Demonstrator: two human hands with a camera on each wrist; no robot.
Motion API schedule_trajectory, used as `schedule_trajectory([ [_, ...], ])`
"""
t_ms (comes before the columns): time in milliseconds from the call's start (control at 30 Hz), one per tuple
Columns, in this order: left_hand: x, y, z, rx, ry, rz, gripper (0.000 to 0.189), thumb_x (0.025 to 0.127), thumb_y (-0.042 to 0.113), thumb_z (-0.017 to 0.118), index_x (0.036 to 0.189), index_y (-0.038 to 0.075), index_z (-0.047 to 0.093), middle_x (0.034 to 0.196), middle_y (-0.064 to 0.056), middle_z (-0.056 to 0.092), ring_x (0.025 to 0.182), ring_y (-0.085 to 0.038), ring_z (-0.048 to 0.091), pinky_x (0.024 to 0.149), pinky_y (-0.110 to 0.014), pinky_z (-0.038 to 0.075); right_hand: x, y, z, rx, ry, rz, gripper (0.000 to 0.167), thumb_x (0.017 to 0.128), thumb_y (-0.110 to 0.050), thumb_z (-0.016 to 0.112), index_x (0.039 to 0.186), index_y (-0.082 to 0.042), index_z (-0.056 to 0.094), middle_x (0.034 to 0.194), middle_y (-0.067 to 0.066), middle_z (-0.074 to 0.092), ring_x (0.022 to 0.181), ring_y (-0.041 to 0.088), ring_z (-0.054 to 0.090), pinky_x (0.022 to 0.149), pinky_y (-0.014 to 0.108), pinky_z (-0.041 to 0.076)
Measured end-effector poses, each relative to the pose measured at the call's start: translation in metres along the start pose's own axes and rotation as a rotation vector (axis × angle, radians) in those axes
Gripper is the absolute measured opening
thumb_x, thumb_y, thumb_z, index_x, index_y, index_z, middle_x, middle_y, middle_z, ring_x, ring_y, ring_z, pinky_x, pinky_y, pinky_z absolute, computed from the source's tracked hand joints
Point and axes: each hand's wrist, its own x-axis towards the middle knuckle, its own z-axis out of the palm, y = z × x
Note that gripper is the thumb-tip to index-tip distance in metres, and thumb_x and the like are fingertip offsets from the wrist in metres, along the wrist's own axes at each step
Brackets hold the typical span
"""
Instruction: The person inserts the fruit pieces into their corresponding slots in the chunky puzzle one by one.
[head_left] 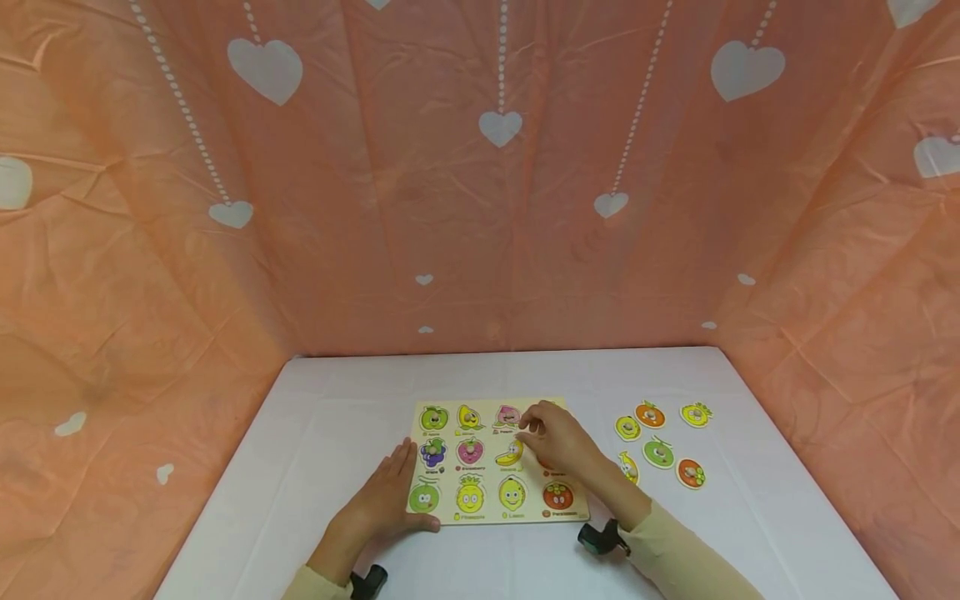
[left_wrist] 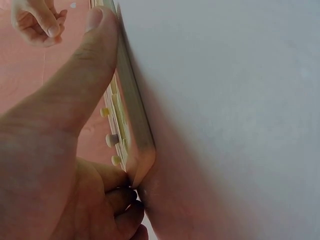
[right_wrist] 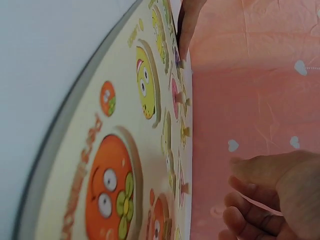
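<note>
A wooden fruit peg puzzle board [head_left: 491, 502] lies flat on the table. My left hand [head_left: 382, 493] rests against its left edge, fingers straight along that side, with the thumb [left_wrist: 95, 57] along the near edge. Above the board's right half hovers my right hand [head_left: 561, 439], thumb and forefinger bent near the peach [head_left: 507, 415] and banana [head_left: 509, 453] pieces. Nothing shows between its loosely bent fingers in the right wrist view. Knobs stand up from several pieces on the board, including the strawberry [head_left: 470, 452]. The right hand partly hides the right column.
Right of the board, several loose fruit pieces lie on the white table [head_left: 337, 417], among them an orange [head_left: 649, 414], a green round fruit [head_left: 658, 452] and a yellow one [head_left: 696, 415]. A pink-orange curtain [head_left: 450, 192] with hearts surrounds the table's back and sides.
</note>
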Motion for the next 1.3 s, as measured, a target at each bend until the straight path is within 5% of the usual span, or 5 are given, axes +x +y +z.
schedule_trajectory([
  [1300, 0.006, -0.01, 0.008, 0.036, 0.001, 0.005, 0.141, 0.071, 0.058, 0.095, 0.165, -0.013, 0.019, 0.174, -0.032, 0.017, 0.163, -0.045, 0.019, 0.134, -0.056, 0.02, -0.056, 0.054, -0.046, -0.051, 0.071, 0.192, 0.012, 0.095, -0.012, 0.082, 0.104, -0.01, 0.074, 0.091, -0.001, 0.06, 0.086, 0.016, 0.054, 0.074, 0.031, 0.051],
])
